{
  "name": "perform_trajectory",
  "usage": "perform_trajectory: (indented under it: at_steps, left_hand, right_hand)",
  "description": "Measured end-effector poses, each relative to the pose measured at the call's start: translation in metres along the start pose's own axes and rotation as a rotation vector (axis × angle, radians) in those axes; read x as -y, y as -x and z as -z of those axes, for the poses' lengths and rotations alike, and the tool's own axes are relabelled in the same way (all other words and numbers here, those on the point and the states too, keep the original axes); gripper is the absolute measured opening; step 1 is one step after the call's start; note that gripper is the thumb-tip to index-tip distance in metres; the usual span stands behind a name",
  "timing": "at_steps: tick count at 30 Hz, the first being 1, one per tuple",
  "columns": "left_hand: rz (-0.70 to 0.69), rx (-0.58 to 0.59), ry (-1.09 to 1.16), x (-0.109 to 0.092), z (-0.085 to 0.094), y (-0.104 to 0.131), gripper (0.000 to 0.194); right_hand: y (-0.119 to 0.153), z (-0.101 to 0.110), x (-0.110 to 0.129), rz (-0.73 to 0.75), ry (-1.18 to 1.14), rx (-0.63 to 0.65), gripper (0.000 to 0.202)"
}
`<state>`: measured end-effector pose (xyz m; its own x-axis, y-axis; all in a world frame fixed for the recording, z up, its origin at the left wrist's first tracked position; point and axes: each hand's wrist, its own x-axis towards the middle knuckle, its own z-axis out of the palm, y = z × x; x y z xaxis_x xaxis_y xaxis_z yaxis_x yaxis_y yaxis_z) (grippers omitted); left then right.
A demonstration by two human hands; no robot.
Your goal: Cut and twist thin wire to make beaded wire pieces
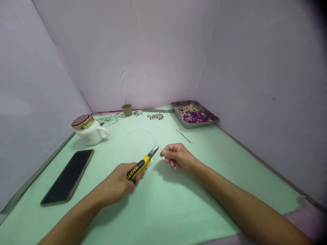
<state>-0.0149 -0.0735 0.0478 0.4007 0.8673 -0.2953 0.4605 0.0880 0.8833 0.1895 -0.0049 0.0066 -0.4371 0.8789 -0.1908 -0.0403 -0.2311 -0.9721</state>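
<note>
Nearest, your left hand [122, 182] is clenched around the yellow-and-black handles of the pliers [141, 165], whose metal tip points toward your right hand [177, 157]. That hand's fingers are curled in, thumb and forefinger pinching the end of a thin wire [143, 131] just beside the tip; the wire arcs away over the green mat [178, 204]. Left of you lies a dark phone [68, 177], then a white lidded mug [89, 129]. Farther back stand a small brown cup [127, 110], loose beads [155, 116] and a metal tray [213, 119] of beads.
</note>
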Motion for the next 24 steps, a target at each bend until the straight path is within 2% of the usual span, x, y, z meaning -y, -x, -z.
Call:
perform_trajectory:
  at_steps: [5, 13, 24]
  left_hand:
    - [-0.052, 0.0, -0.044, 0.0036, 0.0011, 0.0005, 0.022]
    - [-0.039, -0.019, -0.069, 0.0021, 0.0004, -0.0009, 0.022]
    - [-0.044, 0.011, -0.113, 0.0024, -0.0009, -0.0011, 0.025]
  right_hand:
    - [-0.0003, -0.0006, -0.0008, -0.006, -0.015, -0.003, 0.017]
    - [-0.0016, -0.0002, -0.0027, 0.016, -0.067, -0.007, 0.019]
    - [0.0018, -0.0026, 0.0006, -0.06, -0.147, 0.121, 0.019]
